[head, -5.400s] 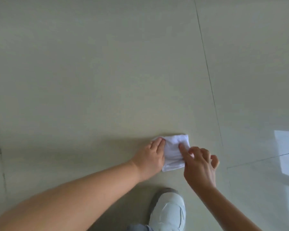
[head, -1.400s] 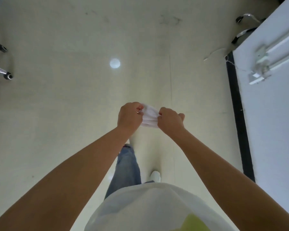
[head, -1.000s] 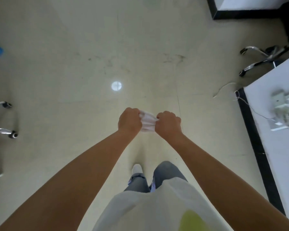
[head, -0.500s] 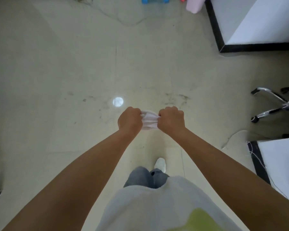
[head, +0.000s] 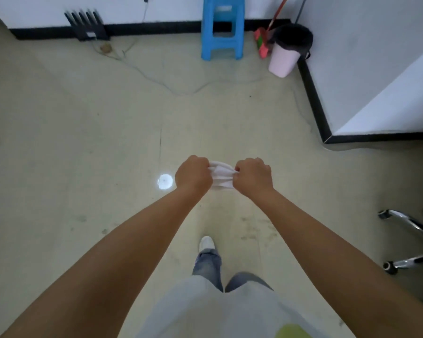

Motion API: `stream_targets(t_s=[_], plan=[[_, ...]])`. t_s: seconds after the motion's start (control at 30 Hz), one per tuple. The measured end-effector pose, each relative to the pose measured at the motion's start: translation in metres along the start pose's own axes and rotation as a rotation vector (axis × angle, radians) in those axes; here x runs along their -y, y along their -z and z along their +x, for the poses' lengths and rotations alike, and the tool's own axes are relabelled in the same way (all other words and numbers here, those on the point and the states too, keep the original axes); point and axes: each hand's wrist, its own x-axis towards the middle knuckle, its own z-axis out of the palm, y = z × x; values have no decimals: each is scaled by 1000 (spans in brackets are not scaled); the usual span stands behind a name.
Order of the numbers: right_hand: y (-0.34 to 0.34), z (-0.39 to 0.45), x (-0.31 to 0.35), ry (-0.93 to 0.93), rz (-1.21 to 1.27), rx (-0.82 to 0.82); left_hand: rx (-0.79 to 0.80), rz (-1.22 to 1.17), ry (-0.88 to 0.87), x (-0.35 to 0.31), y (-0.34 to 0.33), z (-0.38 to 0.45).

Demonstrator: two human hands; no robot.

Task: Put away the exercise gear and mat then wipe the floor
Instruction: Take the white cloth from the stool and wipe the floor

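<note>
Fingers (head: 206, 167) of both hands are gripping white cloth (head: 221, 175); floor (head: 83, 142) wiping prob. done, no gear showing.

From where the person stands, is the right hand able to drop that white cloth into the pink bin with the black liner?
Probably not yet. The right hand grips the white cloth with the left hand, well short of the pink bin. Bare floor lies between, so walking closer should do.
</note>
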Motion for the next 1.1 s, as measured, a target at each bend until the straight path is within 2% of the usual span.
stream_targets(t_s=[0.33,0.57,0.83,1.1], plan=[[112,312,-19,9,0,-99,-34,5,-57,-78,93,307],[196,539,-34,83,-30,-102,-35,-9,2,-141,160,525],[273,770,-17,173,-64,-131,-86,-56,54,-169,228,753],[327,1017,-12,68,16,-176,-65,-116,-42,-195,287,1009]])
